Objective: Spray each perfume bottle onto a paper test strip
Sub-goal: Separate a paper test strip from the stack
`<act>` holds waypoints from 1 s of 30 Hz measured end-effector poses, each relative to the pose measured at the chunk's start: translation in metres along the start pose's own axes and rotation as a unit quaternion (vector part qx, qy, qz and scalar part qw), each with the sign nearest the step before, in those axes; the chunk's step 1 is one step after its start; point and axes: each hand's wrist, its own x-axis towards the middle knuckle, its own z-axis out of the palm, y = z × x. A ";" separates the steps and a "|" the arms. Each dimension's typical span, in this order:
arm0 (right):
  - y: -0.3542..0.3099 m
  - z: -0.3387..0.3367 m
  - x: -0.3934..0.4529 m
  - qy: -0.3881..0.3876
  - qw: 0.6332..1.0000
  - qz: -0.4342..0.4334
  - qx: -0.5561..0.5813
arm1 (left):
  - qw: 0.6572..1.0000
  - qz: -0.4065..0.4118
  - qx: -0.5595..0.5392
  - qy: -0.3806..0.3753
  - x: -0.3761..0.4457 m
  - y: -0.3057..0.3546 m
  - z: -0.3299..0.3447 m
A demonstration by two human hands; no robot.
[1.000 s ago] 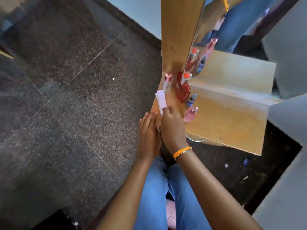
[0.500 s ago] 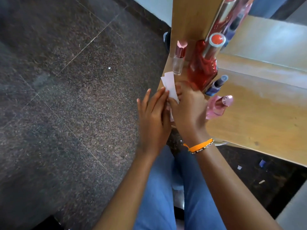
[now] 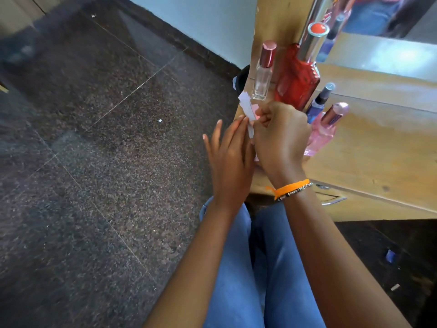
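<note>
White paper test strips [image 3: 247, 110], narrow and flat with a stepped upper end, stand tilted toward 11 o'clock at the corner of the wooden dresser top [image 3: 378, 150]; a pink slip shows just behind them. The right hand [image 3: 281, 140] grasps the strips — its fingers [image 3: 261, 113] curl in tight and pinch the paper near mid-length, thumb side hidden. The left hand [image 3: 230, 162] lies at 9 o'clock of the right, fingers straight and only slightly spread, released rather than clenched; its fingertips [image 3: 243, 119] touch the lower left edge of the strips.

Four perfume bottles stand on the dresser top around the hands. At 12 o'clock of the strips is a clear bottle [image 3: 262, 76], slim and square, with a dark red cap. At 1 o'clock of the right hand is a red bottle [image 3: 298, 84], large, textured, with a tall chrome neck and a red-topped cap. At 2 o'clock, partly behind the knuckles, is a blue bottle [image 3: 318, 102], small, with a grey cap. At 3 o'clock, just beside the right hand, is a pink bottle [image 3: 324, 131] of translucent glass with a metallic pink cap.

An orange bracelet [image 3: 292, 187] with a beaded strand circles the right wrist. Blue-jeaned legs [image 3: 260, 268] show at 6 o'clock — below them, the dark speckled floor [image 3: 94, 162].
</note>
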 end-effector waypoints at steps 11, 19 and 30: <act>-0.007 -0.006 -0.004 -0.009 0.999 -0.013 -0.034 | 0.999 0.012 -0.036 0.005 0.000 0.001 -0.003; -0.009 -0.004 -0.003 0.001 0.999 -0.009 -0.051 | 0.999 0.013 -0.032 0.000 0.000 -0.001 -0.001; -0.008 0.001 -0.002 -0.010 1.000 0.023 -0.019 | 0.999 0.013 -0.036 0.007 0.000 -0.003 0.001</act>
